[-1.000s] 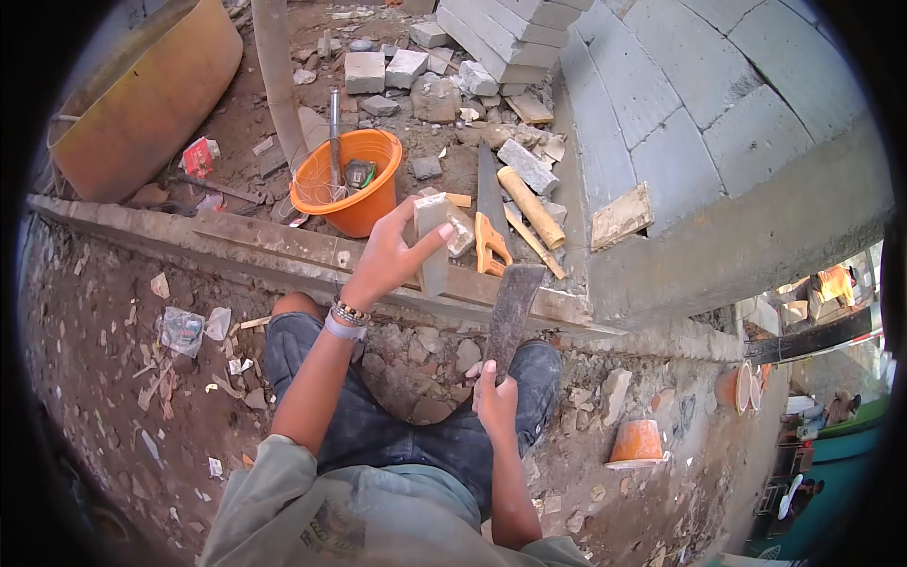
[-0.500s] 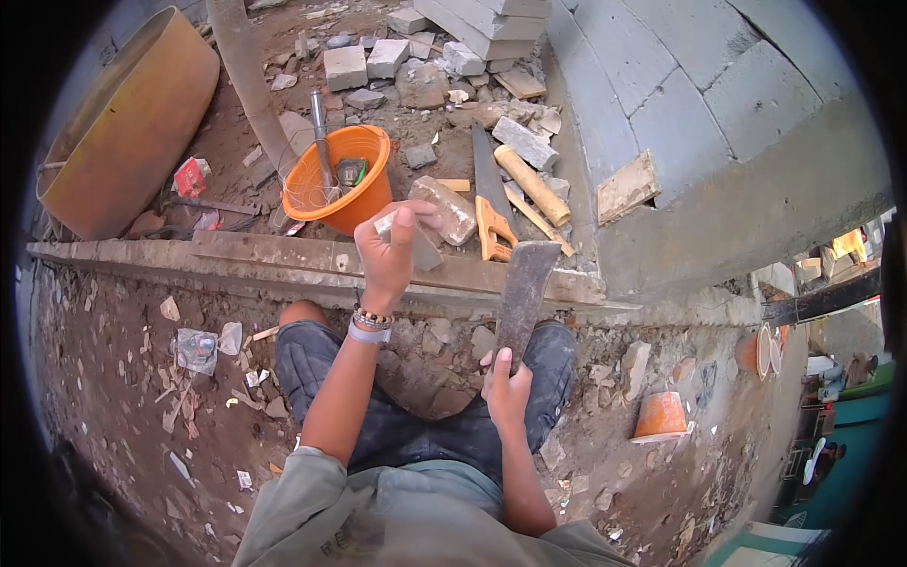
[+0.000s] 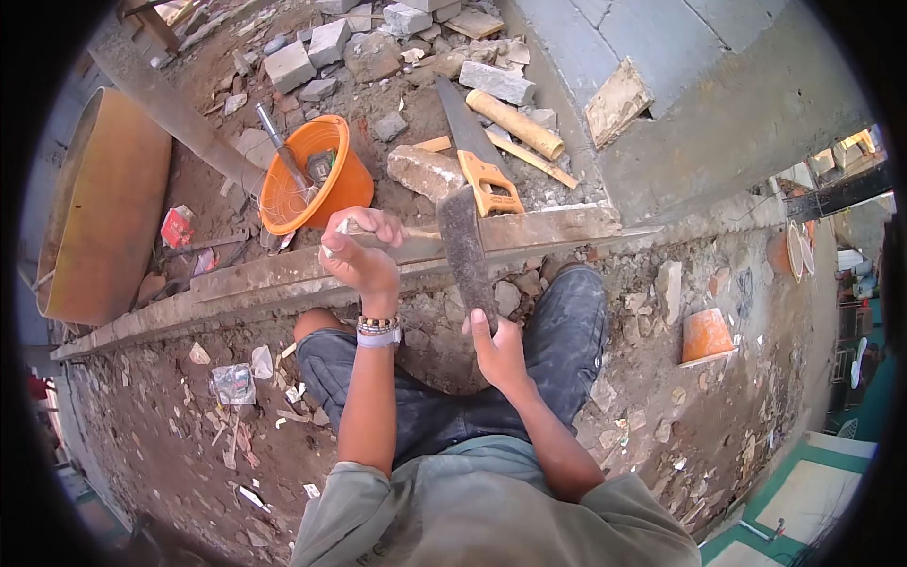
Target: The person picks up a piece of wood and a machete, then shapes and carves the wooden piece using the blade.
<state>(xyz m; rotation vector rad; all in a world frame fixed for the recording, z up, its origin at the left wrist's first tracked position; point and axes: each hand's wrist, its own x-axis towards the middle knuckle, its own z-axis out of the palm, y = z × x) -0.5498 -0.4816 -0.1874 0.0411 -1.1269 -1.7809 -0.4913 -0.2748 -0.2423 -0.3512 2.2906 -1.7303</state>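
Note:
My right hand (image 3: 497,348) is closed round the lower end of a machete (image 3: 463,248) with a broad, dark, worn blade. The blade points up and away, tilted slightly left. My left hand (image 3: 363,257) grips a pale flat piece (image 3: 416,248), whose far end lies close to the blade; whether it is wood or stone I cannot make out. Part of this piece is hidden by the fingers. Beyond the machete, a handsaw (image 3: 489,181) with a yellow-orange handle rests at the concrete ledge (image 3: 312,269), next to a rough brick (image 3: 425,172).
An orange bucket (image 3: 351,184) holding a metal tube (image 3: 282,142) and wire stands behind the ledge. Bamboo (image 3: 515,125) and rubble lie by the block wall (image 3: 718,132). A large curved tan container (image 3: 109,208) is at left. An overturned orange pot (image 3: 707,336) sits on the debris-strewn ground at right.
The view has tilted and shifted. The machete blade has swung left, closer to the pale piece, which has turned more level. Both hands keep their hold.

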